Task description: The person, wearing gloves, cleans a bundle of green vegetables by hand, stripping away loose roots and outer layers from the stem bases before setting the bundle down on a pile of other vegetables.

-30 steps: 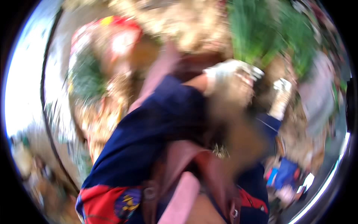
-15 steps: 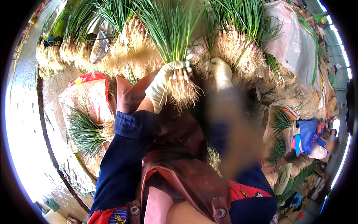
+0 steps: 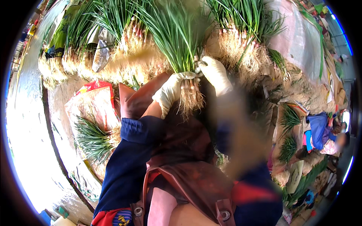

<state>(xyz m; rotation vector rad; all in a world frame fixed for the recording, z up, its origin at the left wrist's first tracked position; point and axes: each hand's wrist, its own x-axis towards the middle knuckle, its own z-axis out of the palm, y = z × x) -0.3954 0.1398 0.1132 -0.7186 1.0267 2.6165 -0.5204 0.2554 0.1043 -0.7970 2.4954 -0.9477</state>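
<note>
The floor point(image 3: 28, 113) at 9 o'clock is grey and so bright it shines, with a long dark line point(image 3: 50, 130) down it. At 10 o'clock a clear bag with a red edge point(image 3: 94, 98) lies flat, and a small bunch point(image 3: 92, 137) is just by it. A row of bunches point(image 3: 132, 49) stands at 11 o'clock, and a big pile point(image 3: 241, 41) stands at 1 o'clock. Next to that is a pale sack point(image 3: 292, 39). Far off at 3 o'clock is another person point(image 3: 318, 130) in blue. A white strip of light point(image 3: 348, 169) shows at 4 o'clock.

The bunch of green onions point(image 3: 182, 60) is at 12 o'clock, over the brown apron point(image 3: 183, 143). Its leaves are long, thin and green and fan out at the top. Low down it has small pinkish-white bulbs, then messy straw-coloured roots that hang down.

The left grip point(image 3: 175, 87), in a pale glove, is clamped on the bunch just above the bulbs. The right grip point(image 3: 215, 73), gloved too, has its bent fingers at the right side of the stems; I cannot tell if they pinch anything.
</note>
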